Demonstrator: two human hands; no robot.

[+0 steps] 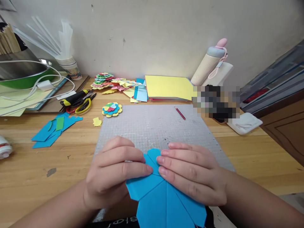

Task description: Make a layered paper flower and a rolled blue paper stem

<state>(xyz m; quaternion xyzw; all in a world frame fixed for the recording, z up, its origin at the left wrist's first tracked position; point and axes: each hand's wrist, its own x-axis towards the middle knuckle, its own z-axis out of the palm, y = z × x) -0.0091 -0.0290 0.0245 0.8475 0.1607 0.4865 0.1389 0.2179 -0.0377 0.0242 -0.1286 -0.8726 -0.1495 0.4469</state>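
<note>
A folded blue paper piece [161, 199] with fan-like creases and a rounded petal top lies at the near edge of a grey cutting mat [152, 126]. My left hand [114, 171] curls over its left side, fingertips pressing on the paper. My right hand [192, 174] lies over the right side, fingers together and pressing down near the petal top. Fingertips of both hands almost meet at the paper's middle.
A red pencil [180, 113] lies on the mat. A small multicoloured paper flower [112, 109], scissors [79, 106], blue scraps [53, 129], a yellow paper stack [168, 87], more paper flowers [103, 79], a bottle [209, 63] and a white tray [245, 123] sit on the wooden table.
</note>
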